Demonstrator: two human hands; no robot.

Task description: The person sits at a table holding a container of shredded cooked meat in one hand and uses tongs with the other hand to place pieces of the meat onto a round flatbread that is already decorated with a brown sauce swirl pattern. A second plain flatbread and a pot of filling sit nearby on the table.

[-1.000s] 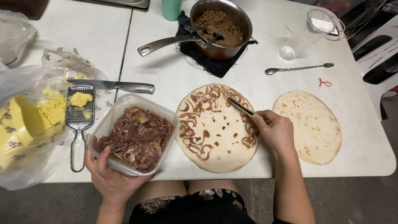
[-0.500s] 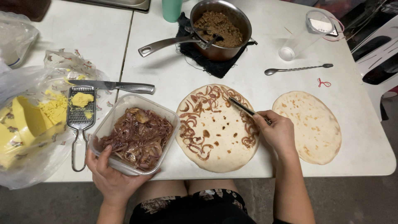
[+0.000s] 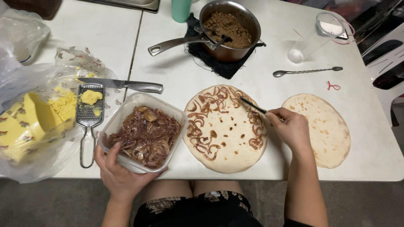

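Note:
My left hand (image 3: 119, 173) grips the near edge of a clear plastic container (image 3: 126, 110) filled with cooked purple onion strips (image 3: 147, 136). My right hand (image 3: 291, 128) holds a black fork (image 3: 251, 105), its tines resting on the upper right part of a round tortilla (image 3: 225, 138). Onion strips lie in a ring around that tortilla's edge. A second, bare tortilla (image 3: 322, 128) lies to the right of my right hand.
A saucepan (image 3: 229, 29) of brown minced filling sits on a dark cloth at the back. A knife (image 3: 126, 85), a small grater (image 3: 89, 109) with yellow cheese (image 3: 29, 122) on plastic wrap lie left. A long spoon (image 3: 305, 71), a clear cup (image 3: 313, 38) and a teal cup (image 3: 182, 9) stand farther back.
My right hand has shifted the fork slightly up and left along the tortilla's rim. My left hand stays on the container.

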